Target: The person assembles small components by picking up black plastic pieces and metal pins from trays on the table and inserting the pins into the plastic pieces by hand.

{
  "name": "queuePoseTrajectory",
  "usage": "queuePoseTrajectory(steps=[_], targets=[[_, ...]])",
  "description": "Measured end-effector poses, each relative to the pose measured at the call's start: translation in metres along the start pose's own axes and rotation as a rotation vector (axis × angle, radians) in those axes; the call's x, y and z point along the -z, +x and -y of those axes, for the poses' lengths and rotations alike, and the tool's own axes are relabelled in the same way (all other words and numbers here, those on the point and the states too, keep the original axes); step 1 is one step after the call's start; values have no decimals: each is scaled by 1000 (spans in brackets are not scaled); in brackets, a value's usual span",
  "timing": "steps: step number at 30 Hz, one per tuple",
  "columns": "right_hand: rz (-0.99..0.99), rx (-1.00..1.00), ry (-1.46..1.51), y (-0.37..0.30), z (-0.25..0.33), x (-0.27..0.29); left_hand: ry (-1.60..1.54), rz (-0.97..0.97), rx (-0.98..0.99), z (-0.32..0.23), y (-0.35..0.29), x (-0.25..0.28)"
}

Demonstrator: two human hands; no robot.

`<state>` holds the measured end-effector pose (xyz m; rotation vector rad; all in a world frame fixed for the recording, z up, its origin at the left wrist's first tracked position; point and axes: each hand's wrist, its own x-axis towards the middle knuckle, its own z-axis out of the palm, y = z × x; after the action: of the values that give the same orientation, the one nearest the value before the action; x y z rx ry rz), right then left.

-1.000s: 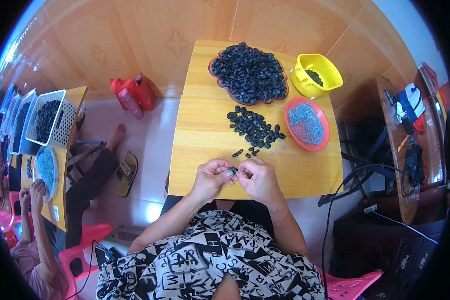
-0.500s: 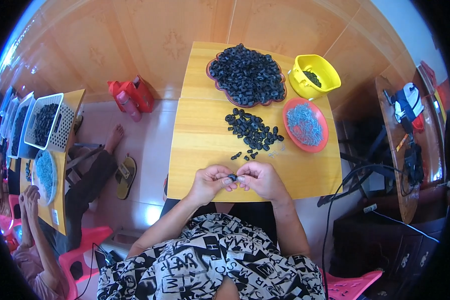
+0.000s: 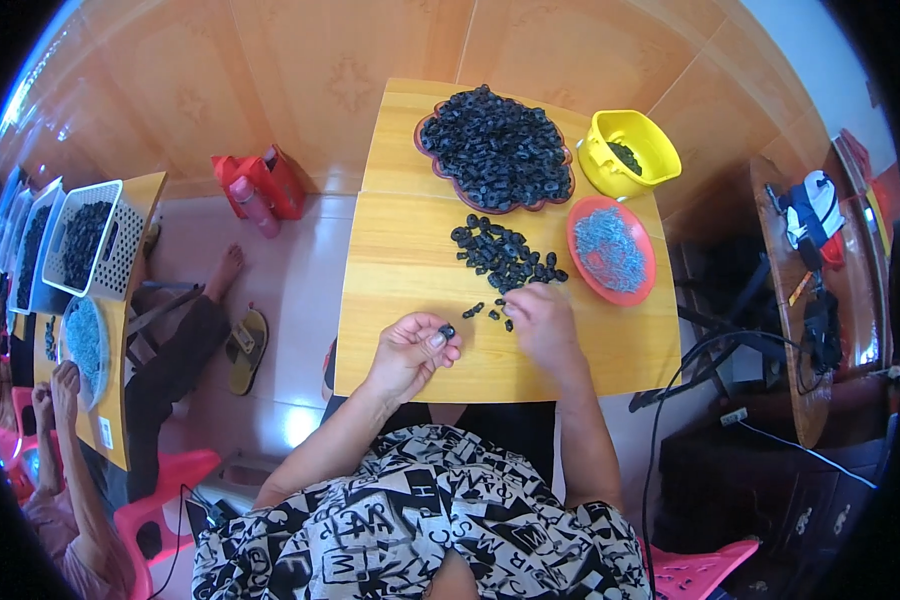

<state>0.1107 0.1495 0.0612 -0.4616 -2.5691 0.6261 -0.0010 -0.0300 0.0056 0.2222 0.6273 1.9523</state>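
Between the thumb and fingers of my left hand [image 3: 412, 352] is a small black plastic part [image 3: 447, 331], held just above the near half of the table. My right hand [image 3: 542, 325] is at the near edge of a loose pile of black parts [image 3: 500, 250], its fingers drawn together and pointing down. Whatever those fingertips grip, if anything, is hidden by the hand. A few single black parts [image 3: 478, 308] lie just left of it. Beyond the pile, a dark red scalloped tray [image 3: 422, 150] is heaped with more such parts.
A red oval dish [image 3: 648, 285] of thin silvery pins stands on the right of the wooden table [image 3: 385, 260], near a yellow tub [image 3: 660, 165] with dark pieces inside. To the left, another person's hands [image 3: 60, 385] work at a table with a white basket [image 3: 120, 260].
My hands have parted. The right one has moved forward to the loose parts, while the left has shifted slightly left and up with the black part in its fingers.
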Motion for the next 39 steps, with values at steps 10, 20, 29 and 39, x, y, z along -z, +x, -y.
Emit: queuePoseTrajectory(steps=[10, 20, 29, 39], targets=[[282, 222, -337, 22, 14, -24, -26, 10, 40, -1, -1, -1], [154, -356, 860, 1, 33, -11, -26, 47, -12, 5, 3, 4], [160, -555, 1243, -13, 54, -14, 12, 24, -4, 2, 0, -2], [1, -518, 911, -21, 53, -29, 94, 14, -34, 7, 0, 0]])
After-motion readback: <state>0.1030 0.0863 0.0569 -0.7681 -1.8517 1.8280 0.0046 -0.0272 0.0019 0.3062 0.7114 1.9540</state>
